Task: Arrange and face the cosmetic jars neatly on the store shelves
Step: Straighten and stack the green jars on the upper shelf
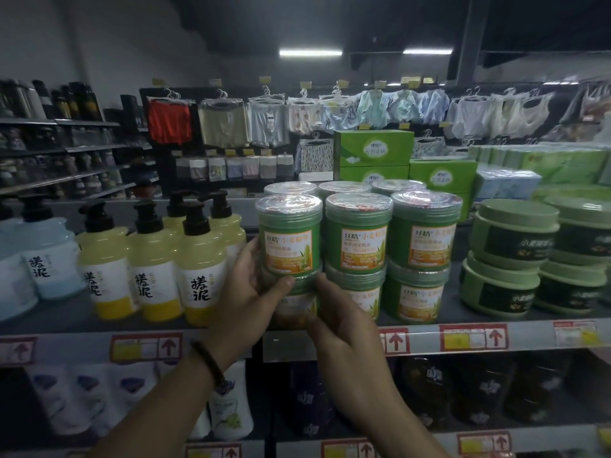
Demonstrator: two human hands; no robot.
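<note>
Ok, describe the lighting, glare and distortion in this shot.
Head view: dim, two ceiling lights blown out; glare on the clear lids of the jars; the shelf edge bows slightly from the wide lens; goods below sink into shadow.

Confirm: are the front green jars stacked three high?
No, the green jars in the front row stand two high, one upper jar on one lower jar in each stack.
</note>
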